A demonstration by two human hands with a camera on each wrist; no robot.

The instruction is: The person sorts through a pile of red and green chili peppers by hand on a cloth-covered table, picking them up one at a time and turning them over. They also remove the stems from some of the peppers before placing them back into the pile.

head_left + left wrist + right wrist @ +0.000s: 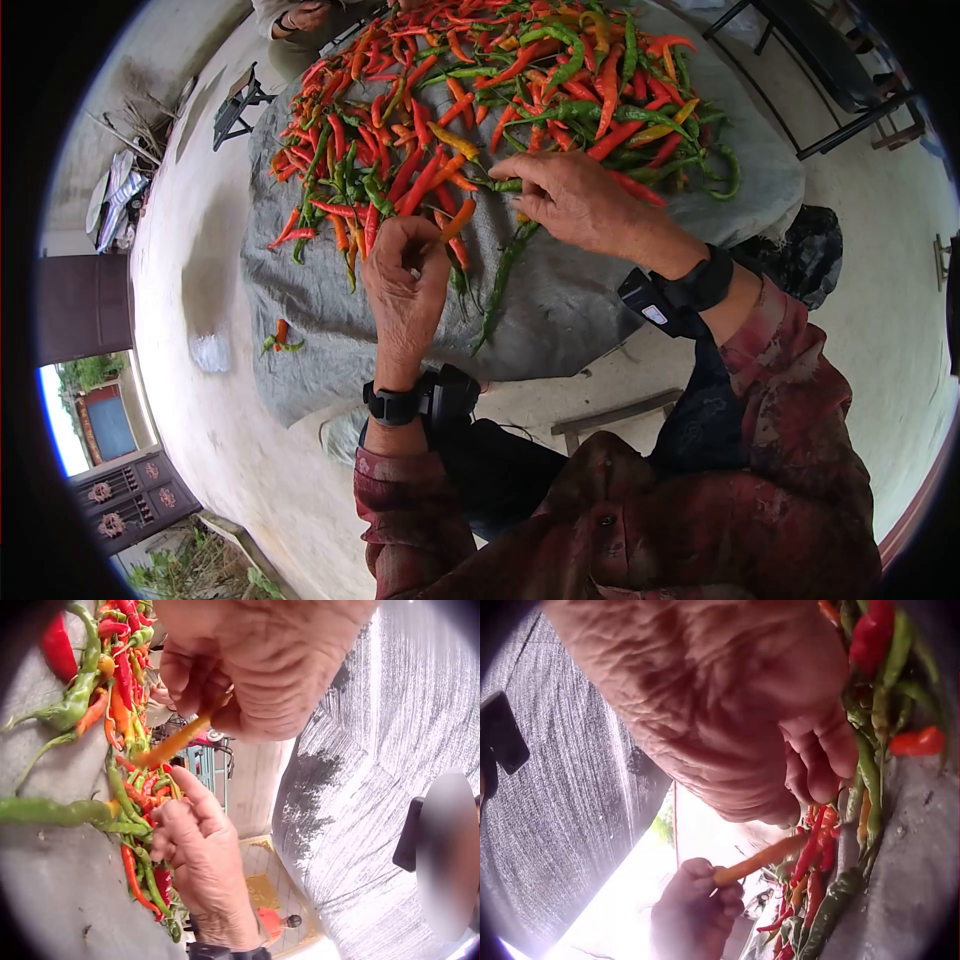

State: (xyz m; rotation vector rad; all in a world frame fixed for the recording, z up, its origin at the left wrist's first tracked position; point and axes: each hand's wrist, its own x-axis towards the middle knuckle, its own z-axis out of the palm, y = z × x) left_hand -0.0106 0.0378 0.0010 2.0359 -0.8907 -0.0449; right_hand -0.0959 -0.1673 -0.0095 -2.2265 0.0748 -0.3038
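The left hand pinches an orange pepper above the grey sheet, hiding one end. The right hand has bent fingers by a green pepper; I can't tell if they grip it. Another person is cut off.

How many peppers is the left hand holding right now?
1: an orange pepper, pinched in the left hand, one end sticking out toward the right hand. Another could be hidden inside the curled hand.
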